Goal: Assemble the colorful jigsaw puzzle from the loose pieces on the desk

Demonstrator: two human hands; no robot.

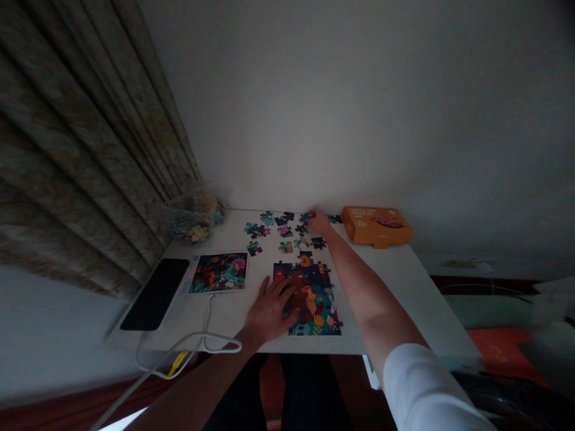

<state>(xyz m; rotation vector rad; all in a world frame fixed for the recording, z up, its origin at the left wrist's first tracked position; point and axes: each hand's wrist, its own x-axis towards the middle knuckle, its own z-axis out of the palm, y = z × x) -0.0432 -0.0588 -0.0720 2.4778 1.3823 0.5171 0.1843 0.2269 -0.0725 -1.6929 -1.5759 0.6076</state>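
Observation:
My left hand (269, 312) rests with its fingers spread on the lower left of a partly assembled jigsaw puzzle (309, 296), holding nothing. The puzzle has colourful jungle-style art on a dark ground. My right hand (320, 222) stretches to the far side of the white table (386, 281). Its fingertips are on a dark jigsaw piece with red on it (308, 216), and I cannot tell whether they grip it. Several loose pieces (283, 230) lie scattered between that hand and the puzzle.
A printed picture card (218, 273) and a black tablet (155, 294) lie left of the puzzle. A white cable (206, 323) hangs over the front edge. An orange box (376, 226) stands far right, a clear bag of pieces (191, 218) far left, beside a curtain (85, 155).

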